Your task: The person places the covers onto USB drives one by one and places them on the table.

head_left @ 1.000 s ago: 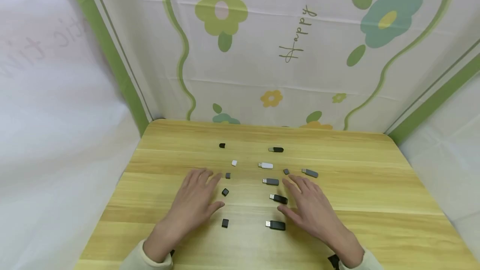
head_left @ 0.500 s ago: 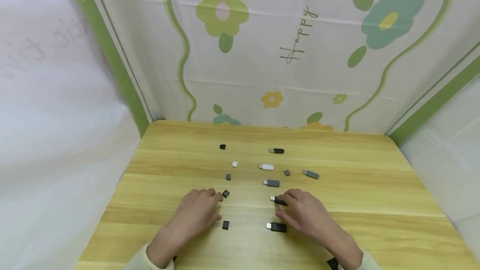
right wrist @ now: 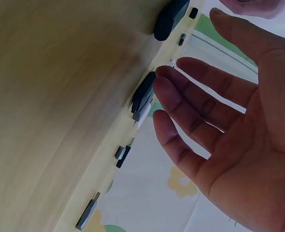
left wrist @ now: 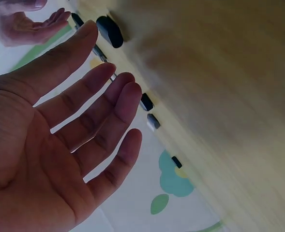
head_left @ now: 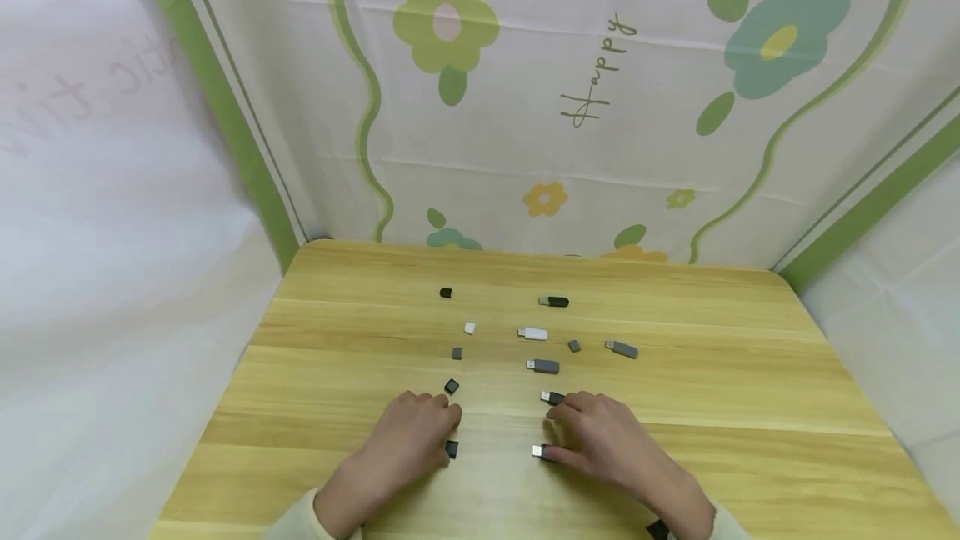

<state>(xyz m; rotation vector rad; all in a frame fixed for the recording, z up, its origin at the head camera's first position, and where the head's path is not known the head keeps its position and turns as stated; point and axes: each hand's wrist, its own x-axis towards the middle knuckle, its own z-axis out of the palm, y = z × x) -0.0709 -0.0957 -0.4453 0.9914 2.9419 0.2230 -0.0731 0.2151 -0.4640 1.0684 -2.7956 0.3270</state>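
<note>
My left hand is over the wood table with its fingers relaxed. Its thumb and fingertips overlap the nearest black USB stick cap, which the left wrist view shows as a black cap beside the thumb, with nothing between thumb and fingers. On the other side my right hand hovers over the nearest black USB stick and partly hides it. Its index finger overlaps a second black USB stick. In the right wrist view the black stick lies left of the thumb tip, and the palm holds nothing.
Farther back lie grey, white and black USB sticks, with another grey stick to the right. Loose caps form a left column: black, grey, white. A printed curtain stands behind the table.
Both hands have drawn back toward the near edge and their fingers have bent more. The left has come right to the nearest cap, the right down over the nearest stick. Sticks and caps look unmoved.
</note>
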